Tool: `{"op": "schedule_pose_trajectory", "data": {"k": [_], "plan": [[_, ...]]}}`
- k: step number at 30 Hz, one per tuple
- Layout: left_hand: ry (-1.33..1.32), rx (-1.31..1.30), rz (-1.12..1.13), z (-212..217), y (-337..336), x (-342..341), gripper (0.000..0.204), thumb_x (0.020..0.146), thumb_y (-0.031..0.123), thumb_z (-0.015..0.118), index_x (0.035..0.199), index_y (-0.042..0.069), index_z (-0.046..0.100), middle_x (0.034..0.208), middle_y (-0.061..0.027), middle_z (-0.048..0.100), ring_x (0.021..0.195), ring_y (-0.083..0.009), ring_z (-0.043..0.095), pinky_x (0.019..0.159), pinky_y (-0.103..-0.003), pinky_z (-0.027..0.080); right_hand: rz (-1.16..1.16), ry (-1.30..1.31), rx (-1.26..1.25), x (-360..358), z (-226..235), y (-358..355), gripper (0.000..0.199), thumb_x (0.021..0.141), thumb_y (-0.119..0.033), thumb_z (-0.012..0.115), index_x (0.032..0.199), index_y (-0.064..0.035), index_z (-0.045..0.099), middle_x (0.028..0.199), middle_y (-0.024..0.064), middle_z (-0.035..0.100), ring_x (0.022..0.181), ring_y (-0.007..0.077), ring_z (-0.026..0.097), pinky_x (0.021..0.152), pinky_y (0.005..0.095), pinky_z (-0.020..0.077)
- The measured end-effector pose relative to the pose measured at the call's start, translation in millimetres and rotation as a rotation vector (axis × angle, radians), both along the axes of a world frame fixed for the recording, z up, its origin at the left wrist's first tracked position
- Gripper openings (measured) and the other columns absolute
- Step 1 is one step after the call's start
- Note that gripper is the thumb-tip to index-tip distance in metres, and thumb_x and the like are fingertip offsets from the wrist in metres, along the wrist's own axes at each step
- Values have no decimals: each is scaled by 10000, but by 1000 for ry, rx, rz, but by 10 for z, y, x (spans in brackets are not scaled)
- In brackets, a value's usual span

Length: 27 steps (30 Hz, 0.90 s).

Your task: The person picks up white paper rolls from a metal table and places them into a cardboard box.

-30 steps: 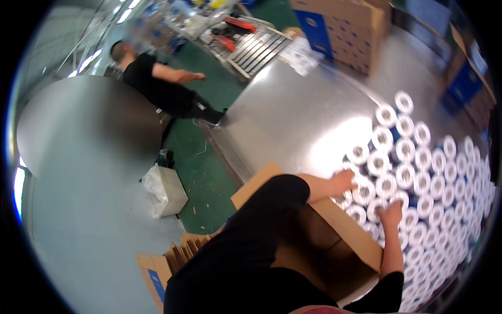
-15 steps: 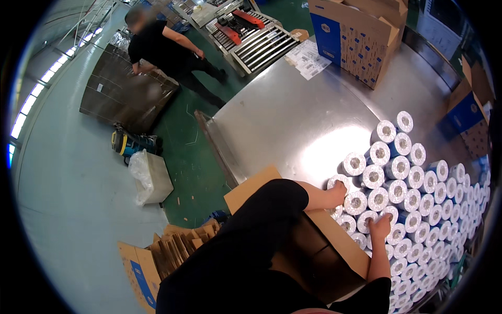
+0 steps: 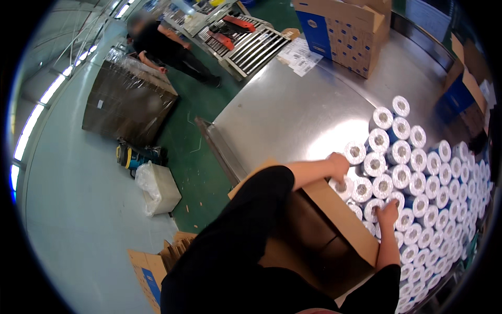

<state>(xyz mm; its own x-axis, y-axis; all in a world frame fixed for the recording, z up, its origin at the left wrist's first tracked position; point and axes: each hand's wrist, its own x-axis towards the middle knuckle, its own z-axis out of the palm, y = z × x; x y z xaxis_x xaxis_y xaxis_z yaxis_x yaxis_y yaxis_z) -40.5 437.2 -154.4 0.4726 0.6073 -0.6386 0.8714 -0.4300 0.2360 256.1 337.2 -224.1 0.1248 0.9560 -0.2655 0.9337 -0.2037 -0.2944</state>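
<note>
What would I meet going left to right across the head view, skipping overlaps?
Wrapped stack, paper sheets, left hand at a white roll, right hand, open carton at the far right.

The left hand reaches onto a white-ended roll at the edge of a tightly packed group of upright rolls; the right hand touches the group's tops nearer the body. An open cardboard box sits under the forearms. Farther along the metal counter stands a blue-and-brown carton. Beyond, a person in black stands beside a plastic-wrapped stack.
</note>
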Motion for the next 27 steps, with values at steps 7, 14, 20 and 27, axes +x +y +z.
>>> {"op": "schedule_pose_trajectory", "data": {"k": [7,14,20,27], "plan": [[-881,101,891,1508,502,-781,148,833,136,579,871,62,701,811,-39,661,672,-105,580,615,-251,480,38,9,-81,462,504,231,655,553,-450,754,972,-23,488,883,204,603,828,366,597,708,437,467],[-1231,47,938,2387,34,-715,176,811,129,645,960,38,665,871,-2,627,745,-76,540,730,-214,436,-349,386,350,1172,1809,22,525,674,-277,715,1039,30,496,851,158,631,762,197,610,663,294,472],[-895,195,541,1916,-13,-521,134,737,94,680,869,99,660,821,-20,615,717,-120,566,679,-252,462,-471,685,577,1380,2271,-669,388,736,-9,588,1092,52,445,934,99,614,780,108,556,682,214,445],[123,375,168,297,411,-415,213,657,72,604,812,184,698,884,-136,648,856,-289,614,751,-362,484,-517,298,373,765,2026,-1218,640,620,-144,741,1142,39,419,998,182,607,882,215,599,793,297,462]]}}
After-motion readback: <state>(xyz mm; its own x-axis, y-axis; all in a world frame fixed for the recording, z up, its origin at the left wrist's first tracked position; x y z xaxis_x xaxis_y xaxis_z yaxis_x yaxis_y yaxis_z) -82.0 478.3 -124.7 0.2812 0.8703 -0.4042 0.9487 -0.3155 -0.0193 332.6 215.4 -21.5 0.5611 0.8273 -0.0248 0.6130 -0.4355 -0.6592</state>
